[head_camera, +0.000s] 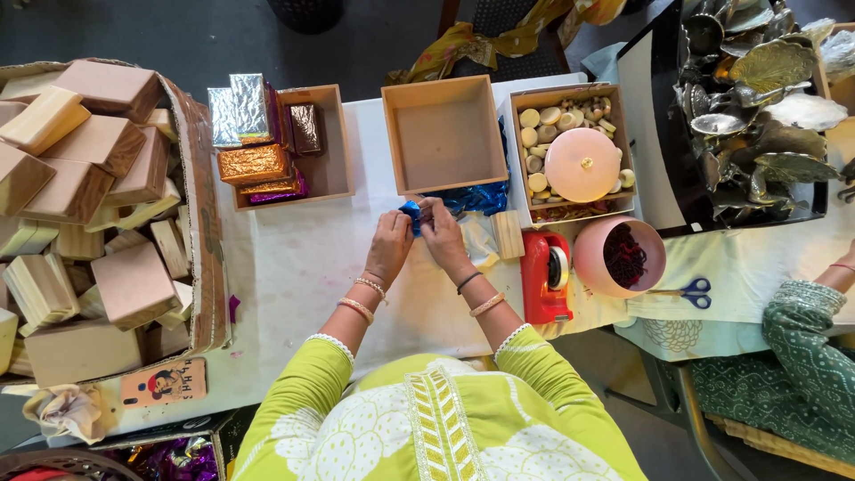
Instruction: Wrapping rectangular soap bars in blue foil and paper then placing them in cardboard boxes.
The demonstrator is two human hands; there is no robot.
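Observation:
Both hands meet over the white table, just in front of an empty wooden box. My left hand and my right hand pinch a small object wrapped in shiny blue foil between their fingertips. More blue foil lies crumpled beyond the hands, under the box's near edge. A small bare wooden block stands just right of my right hand. Most of the wrapped object is hidden by my fingers.
A large carton of wooden blocks fills the left. A wooden box holds foil-wrapped blocks. On the right are a box with a pink lid, a red tape dispenser, a pink bowl, scissors, and another person's sleeve.

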